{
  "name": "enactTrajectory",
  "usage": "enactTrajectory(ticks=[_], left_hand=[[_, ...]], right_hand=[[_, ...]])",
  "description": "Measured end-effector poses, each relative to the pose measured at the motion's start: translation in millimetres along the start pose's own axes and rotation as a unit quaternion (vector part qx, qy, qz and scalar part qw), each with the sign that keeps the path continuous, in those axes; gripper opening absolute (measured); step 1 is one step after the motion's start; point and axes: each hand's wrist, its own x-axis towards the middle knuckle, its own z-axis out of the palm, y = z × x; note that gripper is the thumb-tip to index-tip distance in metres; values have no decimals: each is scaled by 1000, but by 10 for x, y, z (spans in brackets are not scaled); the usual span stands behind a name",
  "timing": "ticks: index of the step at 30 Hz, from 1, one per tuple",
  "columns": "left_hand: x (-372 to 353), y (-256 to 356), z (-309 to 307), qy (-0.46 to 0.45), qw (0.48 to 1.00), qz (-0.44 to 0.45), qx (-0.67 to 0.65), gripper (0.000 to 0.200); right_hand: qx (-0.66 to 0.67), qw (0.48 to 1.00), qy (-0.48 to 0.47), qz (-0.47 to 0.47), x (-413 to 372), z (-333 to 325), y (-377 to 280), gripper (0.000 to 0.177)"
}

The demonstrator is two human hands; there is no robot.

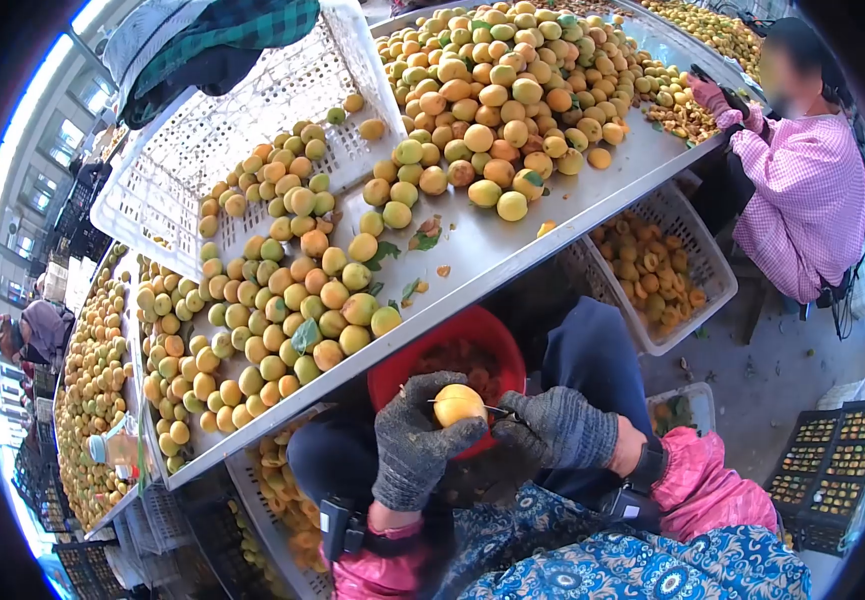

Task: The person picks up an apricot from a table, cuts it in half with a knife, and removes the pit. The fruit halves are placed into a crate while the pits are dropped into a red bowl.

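My left hand (415,440), in a dark grey knitted glove, grips a yellow-orange apricot (460,405) between thumb and fingers. A seam line runs across the fruit's top. My right hand (560,428), gloved alike, is closed around a thin dark pointed tool (499,411) whose end meets the apricot's right side. Most of its handle is hidden in the fingers. Just beyond both hands, between my knees, stands a red bucket (384,372) with brownish-orange bits inside.
A metal table (492,262) carries heaped apricots (492,95) and a tipped white crate (147,205). Halved fruit fills a crate (717,290) below it. A person in pink checks (802,190) works at right, near black trays (832,460). A plastic bottle (117,448) stands left.
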Motion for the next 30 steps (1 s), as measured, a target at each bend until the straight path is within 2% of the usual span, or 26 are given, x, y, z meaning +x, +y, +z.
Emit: enactTrajectory(ticks=[2,4,6,8,9,11,14,15,16,17,18,19,20,21,22,24,25,28,30], left_hand=[[25,19,-86,-7,999,4,33,45],[54,53,-167,-41,977,64,201,47],[82,5,-210,-46,970,79,225,46],[118,-11,-238,-69,921,151,352,46],[128,0,-215,-69,922,148,351,46],[114,45,-148,-100,865,136,473,46],[120,80,-164,-67,863,141,481,54],[109,51,-163,-68,863,142,480,54],[66,-12,-166,9,896,153,416,56],[15,-72,-171,88,920,162,347,59],[-39,-121,-141,89,920,162,347,59],[-102,-173,-73,79,986,81,122,58],[-166,-225,-14,65,992,-5,-110,57],[-211,-255,22,49,995,10,-86,49],[-276,-259,68,78,996,31,36,44],[-266,-247,215,140,989,-15,-44,43],[-250,-270,273,142,989,-16,-46,43],[-182,-380,330,190,975,-32,-106,46],[-166,-426,278,166,981,25,93,48]], right_hand=[[-29,999,-34,-5,41,-81,-19,26],[-111,988,-102,-4,100,-134,-55,29],[-113,987,-109,-16,133,-82,-27,30],[-117,986,-114,-30,183,-46,-21,30],[-121,984,-124,-34,213,-26,-27,31],[-123,982,-137,-37,269,16,-27,32],[-160,976,-144,-38,321,44,-8,34],[-118,989,-92,-14,313,60,-15,33],[-75,996,-39,9,299,80,-18,33],[-75,996,-40,9,276,103,-19,33],[-50,999,6,9,245,141,-20,34],[-23,998,50,8,226,180,-17,35],[-23,999,48,6,218,225,-9,35],[-23,999,40,-5,214,273,6,36],[-24,999,32,-16,212,311,27,38],[-32,999,6,-34,180,337,99,40],[-40,998,-17,-53,170,336,125,42],[-50,998,-40,-28,164,326,157,44],[-73,996,-40,-19,137,379,211,50]])
